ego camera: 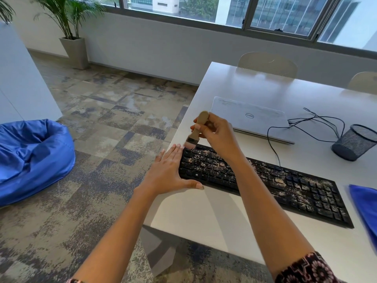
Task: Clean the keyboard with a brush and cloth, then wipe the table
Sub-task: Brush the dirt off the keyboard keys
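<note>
Left hand flat at keyboard end | right hand grip holds brush, bristles at corner keys

Blue cloth at near right: blurred, cut by right edge. Brush bristles smeared; mid handle hidden inside right hand. Right forearm covers strip of keyboard; key legends too small to read. Bean bag cut by left edge. Chair at far right cut by edge.

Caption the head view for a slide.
Right hand holds a brush to a debris-strewn black keyboard; flat left hand braces its end on a white table.
</note>
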### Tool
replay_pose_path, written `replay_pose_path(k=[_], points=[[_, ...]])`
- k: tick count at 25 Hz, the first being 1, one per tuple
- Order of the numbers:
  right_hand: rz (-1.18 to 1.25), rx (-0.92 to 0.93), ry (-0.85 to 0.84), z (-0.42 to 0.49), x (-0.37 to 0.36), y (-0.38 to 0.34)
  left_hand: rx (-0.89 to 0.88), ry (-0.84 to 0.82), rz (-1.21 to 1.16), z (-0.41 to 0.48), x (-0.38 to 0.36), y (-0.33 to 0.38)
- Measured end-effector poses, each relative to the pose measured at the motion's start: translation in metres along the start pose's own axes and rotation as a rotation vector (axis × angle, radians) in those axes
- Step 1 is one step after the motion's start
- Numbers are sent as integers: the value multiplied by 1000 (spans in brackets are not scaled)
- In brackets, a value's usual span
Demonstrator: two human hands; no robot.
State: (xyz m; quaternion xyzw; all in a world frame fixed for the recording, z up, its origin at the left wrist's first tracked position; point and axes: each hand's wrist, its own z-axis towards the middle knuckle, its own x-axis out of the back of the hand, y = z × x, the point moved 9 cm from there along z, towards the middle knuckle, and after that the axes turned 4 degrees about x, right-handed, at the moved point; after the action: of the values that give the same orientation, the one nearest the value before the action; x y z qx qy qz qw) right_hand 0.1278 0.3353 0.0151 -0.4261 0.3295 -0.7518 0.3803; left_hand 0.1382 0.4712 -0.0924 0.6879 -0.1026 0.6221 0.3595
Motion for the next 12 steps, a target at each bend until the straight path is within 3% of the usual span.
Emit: replay_pose_path(k=[12], points=[[-211, 1, 195, -4, 7, -2, -9, 16, -16, 1, 1, 0]])
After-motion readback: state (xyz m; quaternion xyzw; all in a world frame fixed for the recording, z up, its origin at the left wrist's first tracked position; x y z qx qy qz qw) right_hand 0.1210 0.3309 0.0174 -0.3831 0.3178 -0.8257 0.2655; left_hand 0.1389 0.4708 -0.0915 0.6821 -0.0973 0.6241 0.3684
